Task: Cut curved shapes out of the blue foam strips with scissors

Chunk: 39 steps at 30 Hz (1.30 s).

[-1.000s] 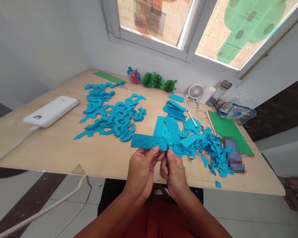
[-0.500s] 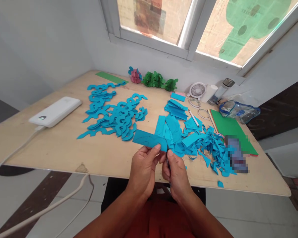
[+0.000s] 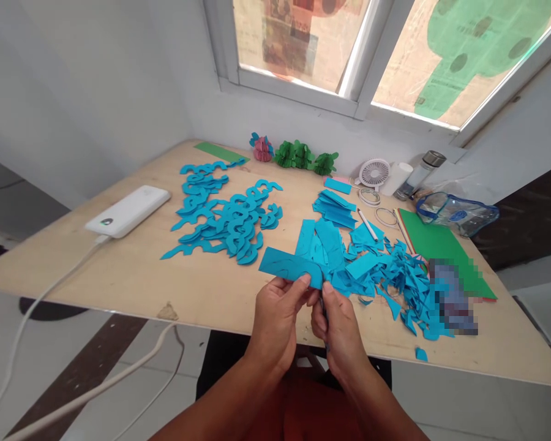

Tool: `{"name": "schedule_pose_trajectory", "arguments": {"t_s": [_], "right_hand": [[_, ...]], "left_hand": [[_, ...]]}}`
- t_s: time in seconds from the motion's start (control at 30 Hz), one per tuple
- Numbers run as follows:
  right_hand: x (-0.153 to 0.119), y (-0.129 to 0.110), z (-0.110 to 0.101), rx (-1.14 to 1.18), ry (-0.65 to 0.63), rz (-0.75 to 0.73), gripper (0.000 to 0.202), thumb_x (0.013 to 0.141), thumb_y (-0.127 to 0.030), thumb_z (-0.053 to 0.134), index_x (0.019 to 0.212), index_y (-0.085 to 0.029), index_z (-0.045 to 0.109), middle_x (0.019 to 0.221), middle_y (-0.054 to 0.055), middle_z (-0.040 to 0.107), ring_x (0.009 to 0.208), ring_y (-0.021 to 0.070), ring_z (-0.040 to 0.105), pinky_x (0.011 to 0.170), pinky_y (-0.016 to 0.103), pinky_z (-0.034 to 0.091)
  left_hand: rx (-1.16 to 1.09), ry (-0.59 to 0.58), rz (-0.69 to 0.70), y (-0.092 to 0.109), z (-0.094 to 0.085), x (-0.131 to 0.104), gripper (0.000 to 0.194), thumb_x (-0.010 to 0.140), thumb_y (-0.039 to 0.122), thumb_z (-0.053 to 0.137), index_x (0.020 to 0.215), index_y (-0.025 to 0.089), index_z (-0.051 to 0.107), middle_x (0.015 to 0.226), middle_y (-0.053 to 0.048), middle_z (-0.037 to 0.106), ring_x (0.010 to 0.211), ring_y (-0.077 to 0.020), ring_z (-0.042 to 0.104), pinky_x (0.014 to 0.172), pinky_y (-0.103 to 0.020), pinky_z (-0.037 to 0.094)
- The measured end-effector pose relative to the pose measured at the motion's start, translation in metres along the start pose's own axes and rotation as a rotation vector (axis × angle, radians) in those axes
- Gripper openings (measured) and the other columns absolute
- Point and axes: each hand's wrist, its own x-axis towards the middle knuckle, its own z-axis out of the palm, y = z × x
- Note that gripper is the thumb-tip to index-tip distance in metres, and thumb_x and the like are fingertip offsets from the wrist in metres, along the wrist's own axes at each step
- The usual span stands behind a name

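Between the thumb and fingers of my left hand (image 3: pixel 275 318) is a blue paper strip (image 3: pixel 282 264) with curved pencil lines drawn on it. My right hand (image 3: pixel 342 327) is closed round dark scissors (image 3: pixel 324 304), mostly hidden by the fingers, at the strip's right end. Both hands are close together above the table's front edge. Beyond the strip lie more marked blue paper pieces (image 3: pixel 327 245). Wavy blue cutouts (image 3: pixel 239 223) are piled to the left, and small blue scraps (image 3: pixel 406 275) are heaped to the right.
A white power bank (image 3: pixel 128 211) with a cable lies on the table's left. Along the back stand folded green paper shapes (image 3: pixel 294 154), a small fan (image 3: pixel 374 174) and a bottle (image 3: pixel 420 176). Green sheets (image 3: pixel 445 251) and a clear pouch (image 3: pixel 459 213) are at the right.
The whole view has shifted, so the table and hands appear slightly farther right and lower. Both hands keep their grips, and the strip's position in them looks almost the same.
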Motion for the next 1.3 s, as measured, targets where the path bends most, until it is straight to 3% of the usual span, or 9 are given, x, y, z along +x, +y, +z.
{"name": "schedule_pose_trajectory", "arguments": {"t_s": [0.27, 0.47, 0.8, 1.03, 1.3], "right_hand": [[-0.004, 0.011, 0.0, 0.019, 0.022, -0.008, 0.047, 0.08, -0.06, 0.057, 0.062, -0.019, 0.044, 0.041, -0.011, 0.029, 0.038, 0.0053, 0.016, 0.037, 0.021, 0.01], [-0.007, 0.015, -0.002, 0.01, 0.015, 0.022, 0.048, 0.08, -0.062, 0.055, 0.062, -0.018, 0.047, 0.039, -0.011, 0.027, 0.037, 0.005, 0.015, 0.038, 0.021, 0.008], [-0.004, 0.013, -0.003, 0.018, 0.036, 0.02, 0.05, 0.077, -0.065, 0.057, 0.065, -0.018, 0.049, 0.041, -0.011, 0.028, 0.038, 0.0052, 0.016, 0.038, 0.021, 0.009], [-0.004, 0.015, -0.001, 0.033, 0.06, 0.032, 0.051, 0.076, -0.066, 0.057, 0.063, -0.019, 0.044, 0.041, -0.011, 0.028, 0.038, 0.0049, 0.016, 0.038, 0.021, 0.009], [-0.005, 0.015, -0.001, 0.065, 0.017, 0.038, 0.05, 0.078, -0.064, 0.056, 0.061, -0.018, 0.046, 0.037, -0.011, 0.029, 0.035, 0.0044, 0.016, 0.036, 0.02, 0.009]], "left_hand": [[-0.036, 0.007, -0.034, -0.003, -0.004, -0.005, 0.022, 0.062, 0.023, 0.079, 0.063, 0.015, 0.059, 0.059, 0.002, 0.059, 0.054, -0.0097, 0.05, 0.062, -0.026, 0.045], [-0.002, -0.011, -0.018, -0.006, -0.008, -0.004, 0.018, 0.066, 0.024, 0.077, 0.072, 0.014, 0.063, 0.068, 0.0, 0.062, 0.063, -0.0122, 0.054, 0.063, -0.026, 0.045], [0.052, -0.015, 0.016, -0.005, -0.006, -0.003, 0.018, 0.062, 0.024, 0.079, 0.067, 0.013, 0.065, 0.064, -0.001, 0.062, 0.056, -0.0111, 0.05, 0.061, -0.027, 0.046], [0.038, -0.069, 0.001, -0.007, -0.006, -0.001, 0.015, 0.069, 0.025, 0.076, 0.071, 0.014, 0.066, 0.062, 0.001, 0.057, 0.059, -0.0108, 0.051, 0.057, -0.023, 0.042], [0.005, -0.04, -0.038, -0.009, -0.009, -0.001, 0.016, 0.069, 0.023, 0.076, 0.068, 0.014, 0.063, 0.064, 0.001, 0.06, 0.056, -0.0089, 0.051, 0.06, -0.023, 0.045]]}}
